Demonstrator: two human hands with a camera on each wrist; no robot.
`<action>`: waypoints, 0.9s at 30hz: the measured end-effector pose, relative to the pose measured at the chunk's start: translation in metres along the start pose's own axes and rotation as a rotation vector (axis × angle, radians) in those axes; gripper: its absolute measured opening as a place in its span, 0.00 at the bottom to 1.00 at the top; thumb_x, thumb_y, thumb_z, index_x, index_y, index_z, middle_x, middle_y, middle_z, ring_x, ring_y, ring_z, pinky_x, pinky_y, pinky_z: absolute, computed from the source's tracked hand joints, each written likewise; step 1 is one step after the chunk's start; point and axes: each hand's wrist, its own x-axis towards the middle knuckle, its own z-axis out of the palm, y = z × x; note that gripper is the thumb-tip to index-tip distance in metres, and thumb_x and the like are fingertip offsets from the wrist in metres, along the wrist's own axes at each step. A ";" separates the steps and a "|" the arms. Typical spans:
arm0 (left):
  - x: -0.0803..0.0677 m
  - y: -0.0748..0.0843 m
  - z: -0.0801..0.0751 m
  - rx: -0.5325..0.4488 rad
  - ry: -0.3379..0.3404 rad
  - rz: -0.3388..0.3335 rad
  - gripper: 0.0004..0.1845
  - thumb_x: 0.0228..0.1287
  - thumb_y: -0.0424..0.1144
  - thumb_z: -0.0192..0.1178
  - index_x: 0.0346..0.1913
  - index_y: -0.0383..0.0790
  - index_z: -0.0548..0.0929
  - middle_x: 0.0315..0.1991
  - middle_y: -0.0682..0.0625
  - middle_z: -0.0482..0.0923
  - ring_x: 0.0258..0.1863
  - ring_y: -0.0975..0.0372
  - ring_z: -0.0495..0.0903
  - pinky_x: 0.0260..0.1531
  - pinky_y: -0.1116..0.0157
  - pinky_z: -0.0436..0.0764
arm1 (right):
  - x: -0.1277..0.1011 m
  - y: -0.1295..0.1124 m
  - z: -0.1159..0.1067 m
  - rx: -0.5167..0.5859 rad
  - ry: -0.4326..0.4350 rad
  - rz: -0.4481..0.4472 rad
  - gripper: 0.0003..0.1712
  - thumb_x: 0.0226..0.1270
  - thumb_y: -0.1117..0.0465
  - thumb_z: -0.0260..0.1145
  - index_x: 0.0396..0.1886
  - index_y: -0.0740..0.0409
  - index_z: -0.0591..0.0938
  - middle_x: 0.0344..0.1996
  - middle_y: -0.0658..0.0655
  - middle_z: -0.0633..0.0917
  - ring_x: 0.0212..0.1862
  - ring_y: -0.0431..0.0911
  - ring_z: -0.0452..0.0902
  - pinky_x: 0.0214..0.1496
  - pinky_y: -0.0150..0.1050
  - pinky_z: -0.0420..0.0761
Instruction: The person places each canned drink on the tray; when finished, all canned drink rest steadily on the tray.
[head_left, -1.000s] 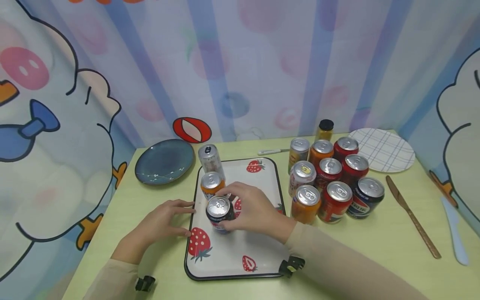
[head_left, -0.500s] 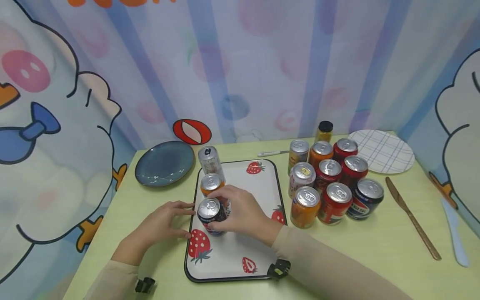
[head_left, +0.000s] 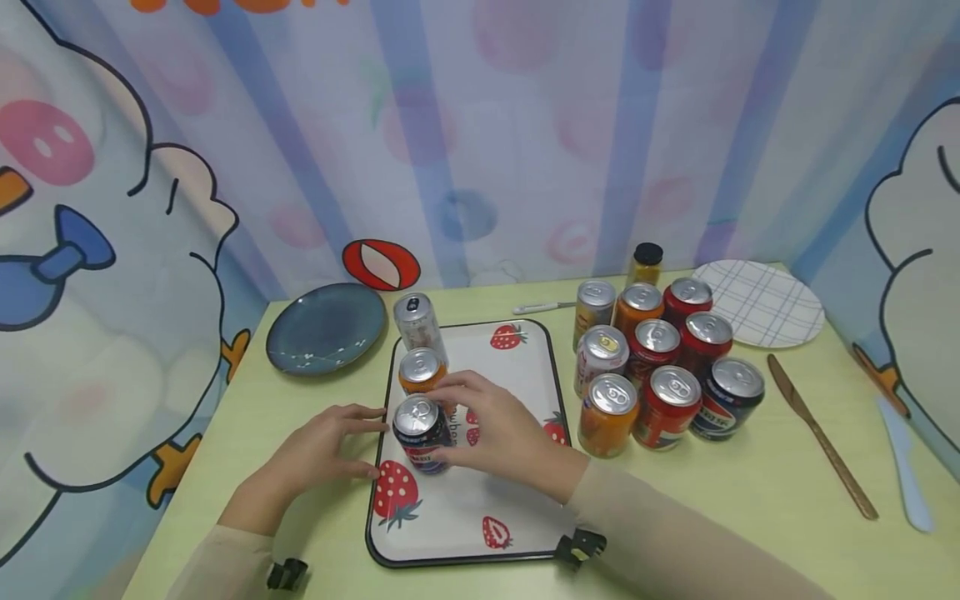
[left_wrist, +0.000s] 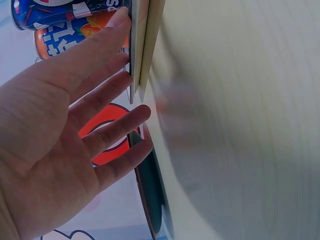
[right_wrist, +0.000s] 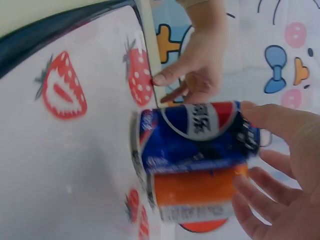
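Observation:
A white strawberry-print tray [head_left: 465,508] lies on the green table. Along its left side stand a slim silver can [head_left: 416,321], an orange can [head_left: 422,371] and a blue Pepsi can [head_left: 420,427] in a row. My right hand [head_left: 487,425] holds the Pepsi can [right_wrist: 195,135], thumb on its top rim and fingers curled behind it by the orange can [right_wrist: 195,195]. My left hand [head_left: 322,446] lies flat on the table, its fingertips [left_wrist: 120,20] touching the tray's left rim [left_wrist: 140,45].
A cluster of several cans [head_left: 660,358] stands right of the tray, a black-capped bottle [head_left: 647,262] behind it. A blue plate [head_left: 324,327] lies back left, a checked plate [head_left: 757,302] back right. A wooden knife [head_left: 821,437] and pale blue knife [head_left: 903,471] lie far right.
My right hand slid the Pepsi can left along the tray, up against the orange can. The can has stayed put in the last half second. My left hand has not moved.

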 end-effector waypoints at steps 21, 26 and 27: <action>-0.001 0.000 0.003 -0.004 0.014 -0.005 0.35 0.47 0.53 0.82 0.62 0.53 0.86 0.72 0.52 0.76 0.72 0.46 0.71 0.70 0.39 0.73 | -0.088 0.056 -0.122 -0.324 0.075 -0.076 0.30 0.50 0.57 0.85 0.55 0.47 0.86 0.61 0.51 0.81 0.65 0.53 0.75 0.64 0.58 0.81; -0.002 0.000 0.001 -0.010 0.017 -0.004 0.35 0.47 0.53 0.82 0.62 0.53 0.86 0.72 0.51 0.76 0.72 0.45 0.71 0.70 0.39 0.72 | -0.093 0.071 -0.138 -0.406 0.109 -0.124 0.35 0.43 0.57 0.88 0.55 0.52 0.85 0.58 0.55 0.82 0.59 0.56 0.78 0.58 0.60 0.79; -0.002 0.000 0.001 -0.010 0.018 -0.001 0.35 0.47 0.53 0.82 0.62 0.52 0.86 0.72 0.50 0.76 0.72 0.45 0.71 0.70 0.39 0.72 | -0.093 0.073 -0.140 -0.418 0.109 -0.125 0.37 0.42 0.56 0.88 0.56 0.53 0.85 0.58 0.56 0.83 0.58 0.56 0.78 0.58 0.60 0.78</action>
